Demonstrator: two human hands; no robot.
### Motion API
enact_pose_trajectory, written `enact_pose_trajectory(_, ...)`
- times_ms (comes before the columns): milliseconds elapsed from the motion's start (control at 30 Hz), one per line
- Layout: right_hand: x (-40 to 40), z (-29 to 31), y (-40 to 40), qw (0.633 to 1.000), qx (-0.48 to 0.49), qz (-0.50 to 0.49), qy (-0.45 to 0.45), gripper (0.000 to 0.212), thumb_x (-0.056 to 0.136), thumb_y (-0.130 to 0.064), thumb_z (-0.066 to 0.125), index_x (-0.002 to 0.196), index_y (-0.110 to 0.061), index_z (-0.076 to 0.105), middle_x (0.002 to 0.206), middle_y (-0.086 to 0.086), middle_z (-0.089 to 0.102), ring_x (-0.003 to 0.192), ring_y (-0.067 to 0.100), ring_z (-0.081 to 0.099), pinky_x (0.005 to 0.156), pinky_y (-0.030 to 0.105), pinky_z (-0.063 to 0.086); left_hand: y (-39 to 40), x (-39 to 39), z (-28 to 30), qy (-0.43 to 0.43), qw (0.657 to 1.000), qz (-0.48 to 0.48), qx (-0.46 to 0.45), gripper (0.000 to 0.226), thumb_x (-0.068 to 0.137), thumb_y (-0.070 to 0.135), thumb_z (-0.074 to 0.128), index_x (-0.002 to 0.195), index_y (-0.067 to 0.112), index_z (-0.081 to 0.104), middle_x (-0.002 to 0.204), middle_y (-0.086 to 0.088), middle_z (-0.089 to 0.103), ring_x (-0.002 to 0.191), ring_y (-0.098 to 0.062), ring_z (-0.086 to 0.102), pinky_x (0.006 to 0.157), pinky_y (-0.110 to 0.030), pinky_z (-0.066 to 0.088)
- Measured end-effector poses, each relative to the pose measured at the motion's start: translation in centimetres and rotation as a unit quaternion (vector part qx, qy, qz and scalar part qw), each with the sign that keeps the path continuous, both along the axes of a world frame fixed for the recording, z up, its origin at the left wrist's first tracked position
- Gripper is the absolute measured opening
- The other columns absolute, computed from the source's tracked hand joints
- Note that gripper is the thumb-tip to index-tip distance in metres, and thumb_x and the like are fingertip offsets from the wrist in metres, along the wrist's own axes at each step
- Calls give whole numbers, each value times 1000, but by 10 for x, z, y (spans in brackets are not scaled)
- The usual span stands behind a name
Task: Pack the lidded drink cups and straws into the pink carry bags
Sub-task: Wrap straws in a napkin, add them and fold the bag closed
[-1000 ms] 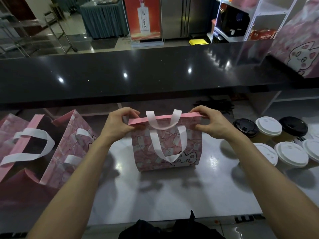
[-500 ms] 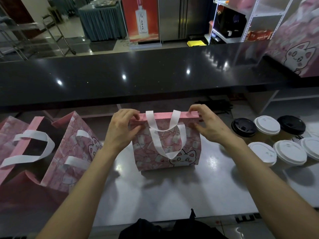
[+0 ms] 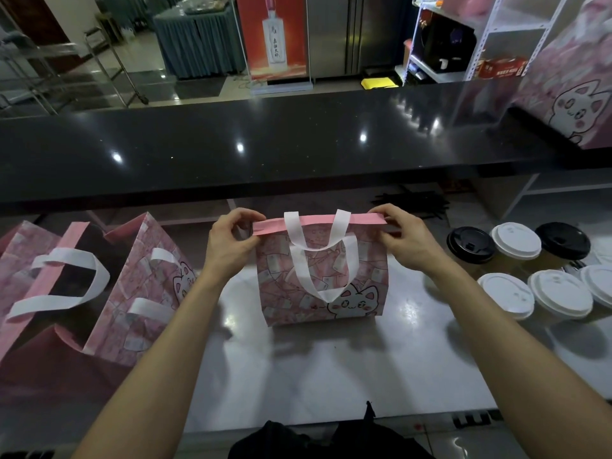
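Note:
A pink carry bag (image 3: 361,276) with a cat print and white handles stands upright in the middle of the pale worktop. Its top edges are pressed together into one pink strip. My left hand (image 3: 228,243) pinches the strip's left end and my right hand (image 3: 402,238) pinches its right end. Several lidded drink cups (image 3: 516,241) with white and black lids stand in a group to the right. A bundle of dark straws (image 3: 414,202) lies behind the bag, under the counter ledge. What the bag holds is hidden.
Two more pink carry bags (image 3: 139,293) stand open at the left. A raised black counter (image 3: 265,154) runs across behind the worktop, with another pink cat bag (image 3: 573,94) on its right end. White shelving stands beyond it.
Both hands have shifted slightly along the bag's top edge, which now lies flatter and more tightly closed. The bag has stayed in place.

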State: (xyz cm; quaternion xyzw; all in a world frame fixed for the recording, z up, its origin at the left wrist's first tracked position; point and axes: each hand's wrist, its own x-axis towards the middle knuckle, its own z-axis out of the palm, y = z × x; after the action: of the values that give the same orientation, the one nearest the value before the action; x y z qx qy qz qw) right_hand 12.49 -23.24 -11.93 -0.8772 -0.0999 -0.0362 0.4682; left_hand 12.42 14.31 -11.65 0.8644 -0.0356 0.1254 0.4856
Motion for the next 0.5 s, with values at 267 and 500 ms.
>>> enact_pose_trajectory(267, -5, -6, 7, 997, -18, -26, -64, 62, 98, -6, 75, 118, -59, 50, 118, -19, 66, 110, 5, 69, 89, 23, 59, 0, -1, 0, -23, 997, -40, 57, 50, 90, -7, 75, 94, 40, 58, 122, 18, 75, 81, -15, 66, 73, -30, 63)
enact_pose_trajectory(500, -4, -9, 3, 988, -94, 0, -122, 36, 94, -21, 74, 106, -45, 51, 109, -23, 59, 103, -2, 62, 86, 25, 59, 8, 0, 9, -39, 987, -99, 124, 26, 83, 25, 88, 95, 32, 66, 118, 19, 73, 81, -10, 66, 68, -24, 60)
